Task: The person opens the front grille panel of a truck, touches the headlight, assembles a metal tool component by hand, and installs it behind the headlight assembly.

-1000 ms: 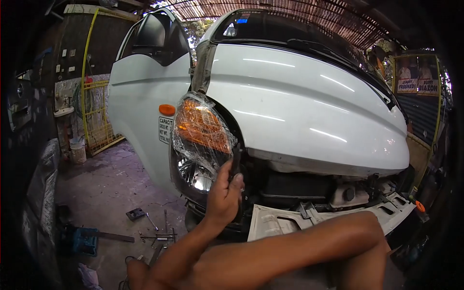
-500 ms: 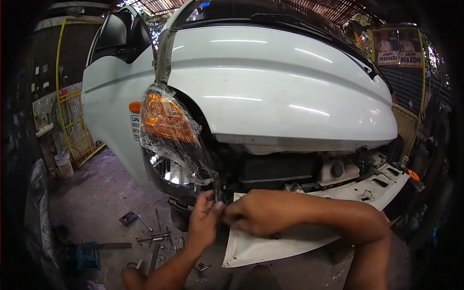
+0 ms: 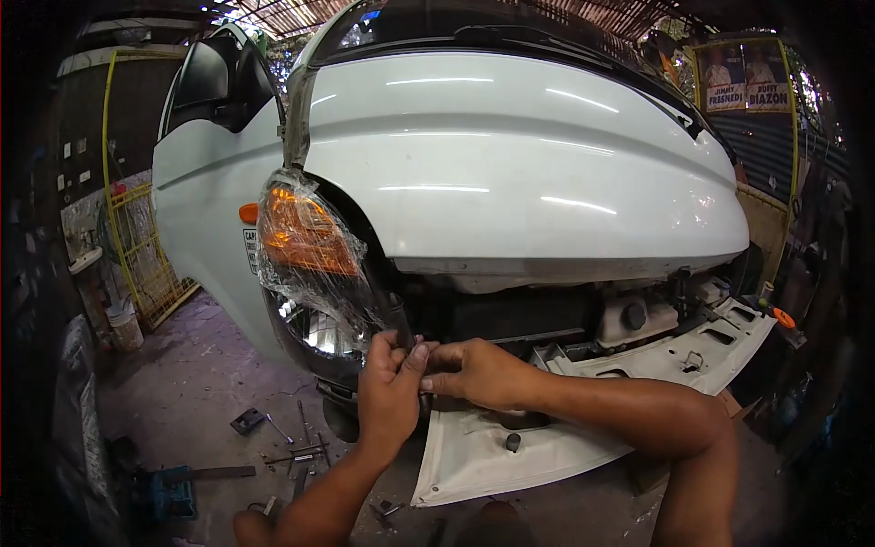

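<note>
My left hand (image 3: 390, 392) is closed around the lower part of a dark rod-like tool (image 3: 398, 321), which stands roughly upright beside the headlight. My right hand (image 3: 478, 374) meets it, thumb and fingers pinched together at the left fingertips. Whatever lies between the right fingers is too small or hidden to name. Just left of the hands is the headlight (image 3: 314, 246), wrapped in clear plastic film, with an orange upper lens. Below the right forearm lies a white bumper panel (image 3: 474, 465) with cut-out holes.
The white vehicle's front panel (image 3: 538, 191) curves above the open front end. A white reservoir (image 3: 638, 319) with a black cap sits inside. Tools, including a cross wrench (image 3: 305, 451), and a blue vise-like tool (image 3: 173, 492) lie on the floor at left. An orange-handled tool (image 3: 784, 317) rests at the panel's far end.
The right hand's fingers, blurred before, are now still and pinched near the left thumb. Both hands are slightly higher against the headlight, and the view has shifted a little.
</note>
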Available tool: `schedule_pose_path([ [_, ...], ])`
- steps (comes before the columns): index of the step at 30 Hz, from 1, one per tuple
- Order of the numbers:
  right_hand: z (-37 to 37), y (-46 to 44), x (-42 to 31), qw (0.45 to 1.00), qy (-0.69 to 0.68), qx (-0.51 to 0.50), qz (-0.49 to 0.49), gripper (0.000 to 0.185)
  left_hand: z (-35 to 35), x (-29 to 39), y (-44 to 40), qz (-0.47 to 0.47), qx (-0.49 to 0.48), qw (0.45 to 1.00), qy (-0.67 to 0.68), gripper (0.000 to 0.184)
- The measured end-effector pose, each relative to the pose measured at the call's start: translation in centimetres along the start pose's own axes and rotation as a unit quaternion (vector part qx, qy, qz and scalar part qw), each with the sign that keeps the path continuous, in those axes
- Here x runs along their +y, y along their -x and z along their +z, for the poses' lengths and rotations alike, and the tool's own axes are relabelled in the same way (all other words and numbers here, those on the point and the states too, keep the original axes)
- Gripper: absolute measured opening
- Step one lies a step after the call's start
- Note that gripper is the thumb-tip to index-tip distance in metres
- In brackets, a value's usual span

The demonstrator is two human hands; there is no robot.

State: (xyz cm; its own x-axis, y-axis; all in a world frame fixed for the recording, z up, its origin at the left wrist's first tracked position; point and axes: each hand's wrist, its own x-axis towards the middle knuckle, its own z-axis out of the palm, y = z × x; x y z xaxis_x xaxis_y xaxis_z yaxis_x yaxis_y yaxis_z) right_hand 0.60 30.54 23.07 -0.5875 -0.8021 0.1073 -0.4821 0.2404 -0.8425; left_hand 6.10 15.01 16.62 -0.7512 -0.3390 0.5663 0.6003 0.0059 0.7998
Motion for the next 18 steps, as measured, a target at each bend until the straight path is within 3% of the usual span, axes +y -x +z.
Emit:
schedule_pose_path([
  [9, 1.2, -1.2, 2.1, 0.987, -0.051, 0.077, -0.129, 0.039, 0.8, 0.6, -1.3, -0.004, -0.001, 1.0, 0.027, 0.027],
  [13, 1.3, -1.4, 1.9, 0.986, -0.047, 0.091, -0.133, 0.037, 0.3, 1.4, -2.1, 0.005, -0.014, 1.0, 0.013, 0.03],
  [15, 1.2, -0.6, 0.5, 0.994, -0.049, 0.071, -0.071, 0.038, 0.0, 1.8, -2.2, 0.001, -0.02, 1.0, -0.003, 0.032],
  [18, 1.4, -1.3, 2.2, 0.991, -0.032, 0.07, -0.109, 0.044, -0.2, 2.5, -2.2, 0.006, -0.054, 0.997, -0.049, 0.025],
])
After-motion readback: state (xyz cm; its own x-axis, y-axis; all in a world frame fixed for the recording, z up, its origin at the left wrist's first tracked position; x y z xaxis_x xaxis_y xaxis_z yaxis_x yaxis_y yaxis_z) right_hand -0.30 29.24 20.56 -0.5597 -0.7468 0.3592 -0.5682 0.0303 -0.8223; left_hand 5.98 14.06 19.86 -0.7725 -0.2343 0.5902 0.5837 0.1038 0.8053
